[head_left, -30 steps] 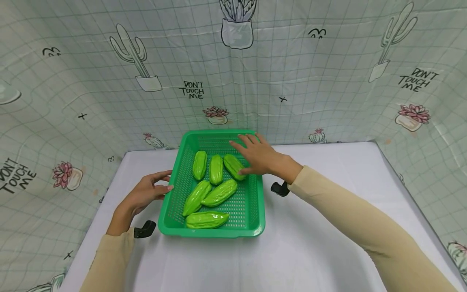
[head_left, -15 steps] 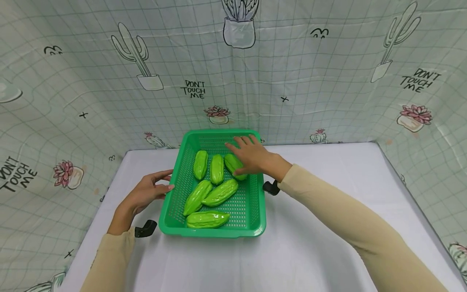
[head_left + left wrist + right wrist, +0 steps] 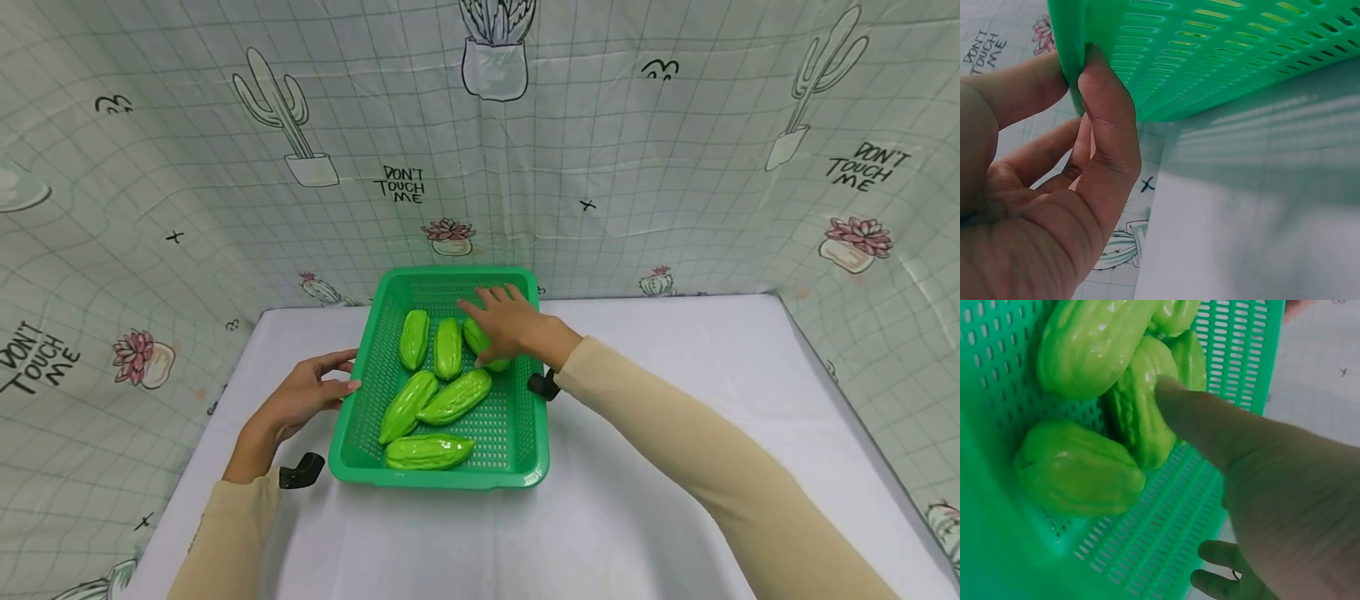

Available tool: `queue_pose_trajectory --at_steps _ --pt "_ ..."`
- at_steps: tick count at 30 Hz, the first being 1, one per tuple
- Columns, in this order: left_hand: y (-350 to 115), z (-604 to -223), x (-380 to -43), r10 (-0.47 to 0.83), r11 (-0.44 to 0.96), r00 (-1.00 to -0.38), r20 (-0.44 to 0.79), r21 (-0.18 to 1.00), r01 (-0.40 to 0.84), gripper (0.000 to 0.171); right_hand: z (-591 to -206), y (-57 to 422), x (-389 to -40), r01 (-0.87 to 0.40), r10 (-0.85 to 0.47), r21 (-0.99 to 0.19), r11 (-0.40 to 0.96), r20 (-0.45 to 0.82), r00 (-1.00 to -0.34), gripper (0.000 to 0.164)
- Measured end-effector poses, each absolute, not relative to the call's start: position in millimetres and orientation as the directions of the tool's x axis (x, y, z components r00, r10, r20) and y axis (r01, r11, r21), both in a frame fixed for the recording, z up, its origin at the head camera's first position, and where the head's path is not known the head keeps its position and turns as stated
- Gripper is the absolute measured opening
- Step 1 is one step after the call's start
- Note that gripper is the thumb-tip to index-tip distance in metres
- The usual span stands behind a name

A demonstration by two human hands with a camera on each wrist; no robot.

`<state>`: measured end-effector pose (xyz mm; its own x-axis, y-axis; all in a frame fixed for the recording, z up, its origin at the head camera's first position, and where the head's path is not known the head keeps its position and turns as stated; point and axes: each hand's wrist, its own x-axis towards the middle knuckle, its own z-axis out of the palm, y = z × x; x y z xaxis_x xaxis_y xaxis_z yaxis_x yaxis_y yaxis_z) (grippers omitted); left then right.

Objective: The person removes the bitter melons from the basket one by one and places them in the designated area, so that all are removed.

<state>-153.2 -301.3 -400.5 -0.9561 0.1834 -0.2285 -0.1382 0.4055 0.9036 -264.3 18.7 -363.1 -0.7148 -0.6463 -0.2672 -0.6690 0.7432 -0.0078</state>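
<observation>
A green perforated plastic basket (image 3: 442, 478) holds several glossy, ridged bitter melons (image 3: 456, 397). At its left side my left hand (image 3: 298, 397) pinches the rim (image 3: 1067, 56) between bent fingertips, as the left wrist view shows. Over the back right of the basket, my right hand (image 3: 517, 327) spreads its fingers above one bitter melon (image 3: 474, 337), partly covering it in the head view. The right thumb (image 3: 1188, 409) points in among the melons in the right wrist view. A separate bitter melon (image 3: 429, 452) lies crosswise near the front wall.
The basket stands on a white-covered table (image 3: 652, 517). Close behind it hangs a grid-patterned cloth (image 3: 600, 150) with cactus drawings, which also encloses both sides. Dark wrist mounts (image 3: 302, 471) stick out below the sleeves.
My right hand has moved left and slightly lower, further over the basket and the back right bitter melon. The left hand stays at the rim; the melons keep their places.
</observation>
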Motion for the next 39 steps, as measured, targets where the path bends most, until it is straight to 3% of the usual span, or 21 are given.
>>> queue_pose_trajectory --at_steps 17,39 --pt "-301 -401 -153 0.185 0.397 -0.957 -0.225 0.907 -0.137 0.067 -373 5 -271 -0.654 -0.611 -0.013 0.757 -0.371 -0.700 0.114" --pt "-306 -404 -154 0.197 0.376 -0.952 -0.235 0.915 -0.149 0.068 -387 -1 -277 -0.650 -0.547 0.045 0.759 -0.497 -0.674 0.107"
